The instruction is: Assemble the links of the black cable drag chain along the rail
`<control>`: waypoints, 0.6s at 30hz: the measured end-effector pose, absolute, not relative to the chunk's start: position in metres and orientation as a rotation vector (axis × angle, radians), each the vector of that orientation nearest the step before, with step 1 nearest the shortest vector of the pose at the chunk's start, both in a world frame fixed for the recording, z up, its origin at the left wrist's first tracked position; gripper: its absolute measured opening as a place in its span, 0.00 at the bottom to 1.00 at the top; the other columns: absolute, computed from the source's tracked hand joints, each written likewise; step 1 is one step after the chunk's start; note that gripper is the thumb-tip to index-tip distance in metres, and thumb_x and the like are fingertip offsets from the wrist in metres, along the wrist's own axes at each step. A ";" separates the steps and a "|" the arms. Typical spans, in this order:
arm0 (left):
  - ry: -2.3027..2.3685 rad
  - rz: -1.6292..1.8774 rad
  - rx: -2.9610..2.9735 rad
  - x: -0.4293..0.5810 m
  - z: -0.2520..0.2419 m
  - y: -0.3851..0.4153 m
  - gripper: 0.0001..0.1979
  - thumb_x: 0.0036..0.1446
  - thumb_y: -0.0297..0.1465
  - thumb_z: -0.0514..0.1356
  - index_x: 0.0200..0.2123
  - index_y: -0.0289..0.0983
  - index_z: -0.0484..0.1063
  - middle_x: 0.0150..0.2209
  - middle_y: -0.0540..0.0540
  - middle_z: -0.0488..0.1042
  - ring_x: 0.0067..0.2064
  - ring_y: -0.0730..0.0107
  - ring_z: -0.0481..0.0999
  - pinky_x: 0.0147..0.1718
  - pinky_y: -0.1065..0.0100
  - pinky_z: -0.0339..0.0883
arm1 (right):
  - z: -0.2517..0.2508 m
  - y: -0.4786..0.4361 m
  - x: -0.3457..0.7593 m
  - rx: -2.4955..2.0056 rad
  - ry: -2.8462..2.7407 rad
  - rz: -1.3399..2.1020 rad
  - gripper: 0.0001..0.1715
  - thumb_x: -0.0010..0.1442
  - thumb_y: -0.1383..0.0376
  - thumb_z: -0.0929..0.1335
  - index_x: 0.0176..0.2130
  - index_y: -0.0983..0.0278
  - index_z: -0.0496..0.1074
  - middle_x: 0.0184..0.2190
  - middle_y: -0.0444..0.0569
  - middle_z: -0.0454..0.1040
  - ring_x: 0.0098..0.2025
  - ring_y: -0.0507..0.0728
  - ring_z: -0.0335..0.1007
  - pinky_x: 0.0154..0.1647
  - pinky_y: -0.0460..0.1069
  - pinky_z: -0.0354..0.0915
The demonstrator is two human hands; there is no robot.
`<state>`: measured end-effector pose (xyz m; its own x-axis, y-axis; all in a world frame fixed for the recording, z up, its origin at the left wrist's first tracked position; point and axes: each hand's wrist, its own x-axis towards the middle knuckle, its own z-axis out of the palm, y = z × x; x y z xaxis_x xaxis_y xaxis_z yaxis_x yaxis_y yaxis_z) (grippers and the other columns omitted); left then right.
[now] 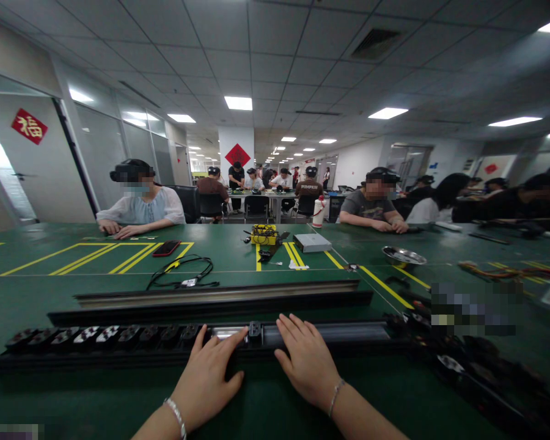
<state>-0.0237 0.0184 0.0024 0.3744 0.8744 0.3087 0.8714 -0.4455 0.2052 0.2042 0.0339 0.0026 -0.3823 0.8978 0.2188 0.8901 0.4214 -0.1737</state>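
On the green table (50,287), the left hand (206,382) and right hand (308,360) rest on the rail (119,342), grips spread flat. Even pressure beside the clip (255,330) seems best.

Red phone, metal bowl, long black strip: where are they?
red phone (167,248), head view, its middle.
metal bowl (404,263), head view, its near rim.
long black strip (96,352), head view, left part.

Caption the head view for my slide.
Left hand and right hand touch a long black rail on a green table.
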 end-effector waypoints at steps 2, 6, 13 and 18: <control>1.640 0.595 2.601 -0.024 0.002 0.018 0.32 0.47 0.33 0.56 0.57 0.48 0.51 0.50 0.50 0.70 0.48 0.63 0.68 0.58 0.45 0.32 | 0.003 0.034 0.204 -1.562 -2.410 0.036 0.31 0.61 0.51 0.52 0.60 0.60 0.51 0.61 0.44 0.51 0.61 0.57 0.42 0.59 0.55 0.40; 1.644 0.592 2.600 -0.024 0.004 0.017 0.33 0.47 0.33 0.56 0.57 0.49 0.51 0.50 0.50 0.70 0.48 0.63 0.68 0.58 0.45 0.33 | 0.005 0.033 0.204 -1.562 -2.415 0.036 0.31 0.61 0.52 0.52 0.60 0.60 0.51 0.61 0.45 0.51 0.62 0.57 0.42 0.59 0.54 0.40; 1.655 0.584 2.599 -0.023 0.004 0.018 0.34 0.46 0.33 0.56 0.58 0.49 0.50 0.49 0.50 0.71 0.48 0.62 0.68 0.58 0.45 0.32 | 0.006 0.033 0.204 -1.554 -2.415 0.039 0.31 0.61 0.52 0.52 0.60 0.60 0.51 0.61 0.45 0.51 0.62 0.57 0.43 0.59 0.54 0.40; 1.659 0.574 2.600 -0.023 0.004 0.018 0.34 0.46 0.33 0.56 0.58 0.49 0.50 0.48 0.51 0.71 0.47 0.63 0.69 0.58 0.45 0.32 | 0.005 0.033 0.204 -1.559 -2.413 0.036 0.31 0.61 0.52 0.52 0.60 0.60 0.51 0.61 0.45 0.50 0.62 0.57 0.42 0.59 0.54 0.39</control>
<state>-0.0230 0.0177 0.0044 0.3739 0.8773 0.3008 0.8757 -0.4408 0.1971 0.2038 0.0331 0.0048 -0.3858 0.8983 0.2100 0.8917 0.4215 -0.1647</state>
